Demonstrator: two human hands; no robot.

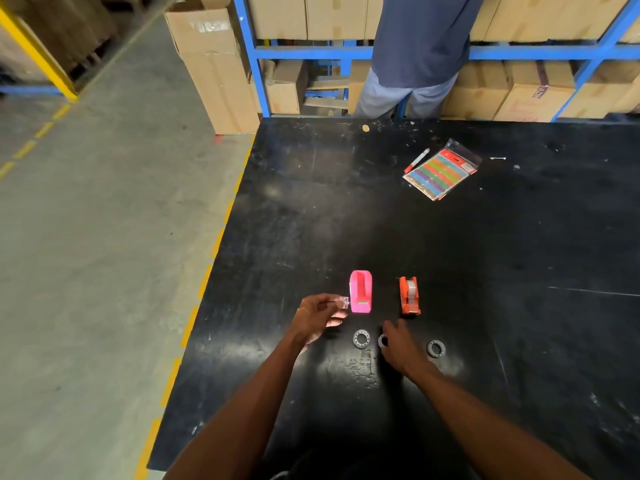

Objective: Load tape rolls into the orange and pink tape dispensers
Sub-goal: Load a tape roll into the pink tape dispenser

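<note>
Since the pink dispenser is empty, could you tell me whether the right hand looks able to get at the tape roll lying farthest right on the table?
Probably yes: the small grey tape roll lies bare on the black table, just right of the right hand, nothing between them.

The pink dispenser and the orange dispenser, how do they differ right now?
The pink dispenser looks bigger and its slot is empty; the orange dispenser looks smaller and already holds a clear roll. The left hand is beside the pink one; nothing touches the orange. Both stand upright on the black table.
</note>
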